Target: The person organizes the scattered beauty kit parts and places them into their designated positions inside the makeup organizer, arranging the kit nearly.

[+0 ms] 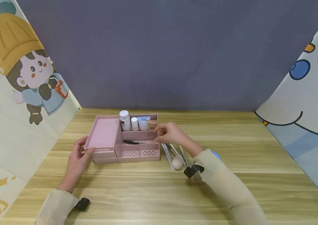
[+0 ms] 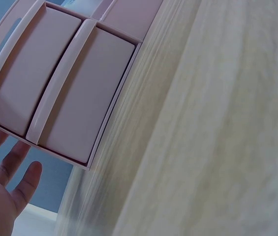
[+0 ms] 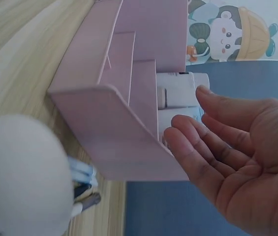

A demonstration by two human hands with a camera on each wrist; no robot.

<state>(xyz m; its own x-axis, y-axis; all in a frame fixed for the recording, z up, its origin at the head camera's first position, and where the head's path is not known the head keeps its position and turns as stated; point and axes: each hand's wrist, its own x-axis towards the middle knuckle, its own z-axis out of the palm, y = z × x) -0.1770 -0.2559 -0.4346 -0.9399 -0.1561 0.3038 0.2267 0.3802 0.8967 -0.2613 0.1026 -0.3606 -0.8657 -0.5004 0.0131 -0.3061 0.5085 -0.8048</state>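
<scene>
A pink desk organizer [image 1: 104, 132] stands on the table, with two drawers [image 2: 82, 88] low at its left front. My left hand [image 1: 78, 154] rests against its left side, thumb at the front corner of the top and fingers spread in the left wrist view. Over the organizer's right end, my right hand [image 1: 170, 132] holds nothing, its fingers loosely bent near the brown tube [image 1: 152, 125]. In the back compartment stand a white bottle [image 1: 125, 121], a smaller white bottle [image 1: 134, 124] and a light blue tube [image 1: 143, 123]. A thin black pen-shaped stick [image 1: 132, 142] lies in the middle compartment.
Right of the organizer lie several slender pen-like sticks [image 1: 168, 157] and a pale round ball [image 1: 177, 162]. A blue object [image 1: 216, 154] is mostly hidden behind the right sleeve. A dark panel [image 1: 159, 56] rises behind the wooden table [image 1: 136, 193], with printed cloths at both sides.
</scene>
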